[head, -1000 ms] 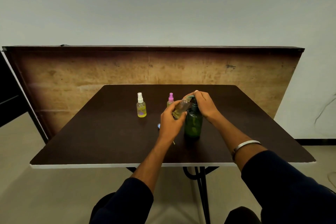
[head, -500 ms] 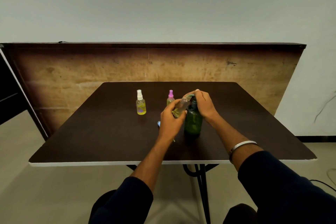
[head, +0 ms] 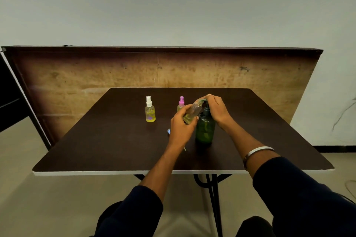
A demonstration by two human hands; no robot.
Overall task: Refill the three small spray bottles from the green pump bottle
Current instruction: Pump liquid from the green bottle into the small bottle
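The green pump bottle stands upright near the middle of the dark table. My right hand curls over its pump head. My left hand grips a small clear spray bottle without its cap, tilted with its mouth up against the pump nozzle; a little yellowish liquid shows inside. A white-capped spray bottle with yellow liquid stands to the left. A pink-capped spray bottle stands behind my left hand, partly hidden.
A small blue cap lies on the table just left of my left wrist. A wooden board leans upright behind the table's far edge. The white front edge of the table runs below my forearms.
The hands and bottles hold nearly the same pose; only the view has shifted slightly.
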